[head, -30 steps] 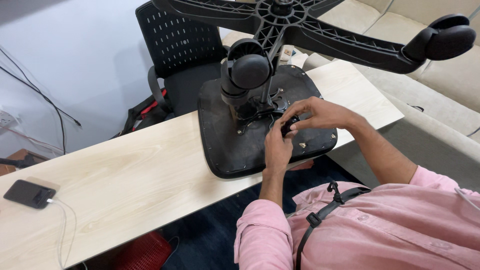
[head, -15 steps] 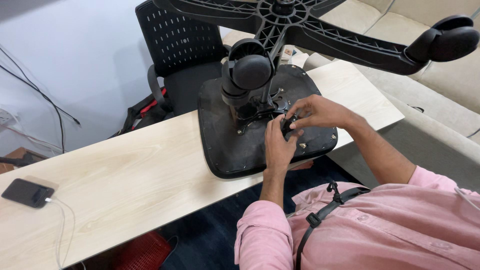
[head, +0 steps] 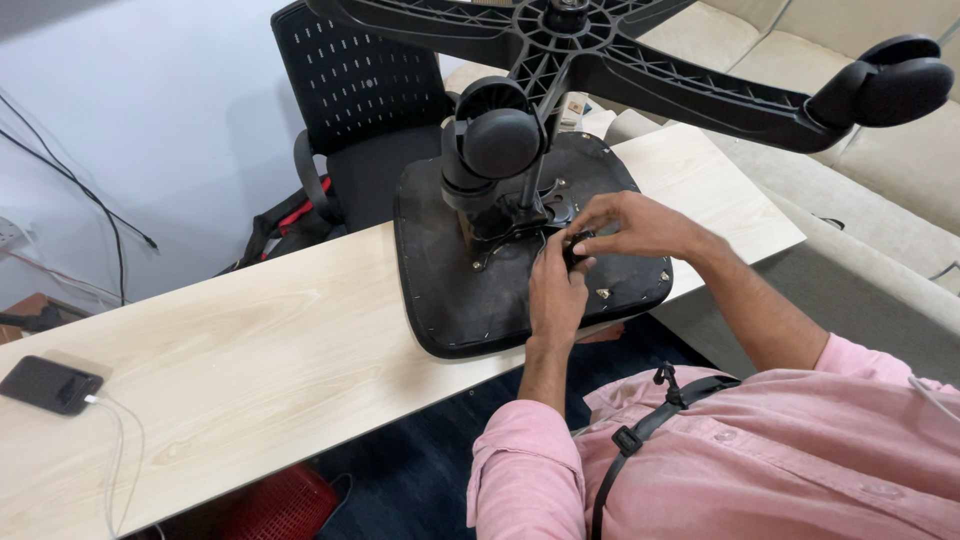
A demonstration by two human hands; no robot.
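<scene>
From the head camera, the upturned chair seat point(head: 480, 300) lies flat on the desk point(head: 250, 350), its column and wheeled base point(head: 640, 60) pointing up, while the left hand point(head: 556, 290) and right hand point(head: 630, 225) pinch a small black part point(head: 575, 248) at the mechanism.

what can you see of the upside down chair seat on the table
The chair seat lies upside down on the light wooden table, its near edge overhanging. The underside is black with rounded corners and small silver fasteners. A black mechanism and star base with castors rise from its middle. Both hands, left hand and right hand, work a small dark part at the mechanism.
</scene>
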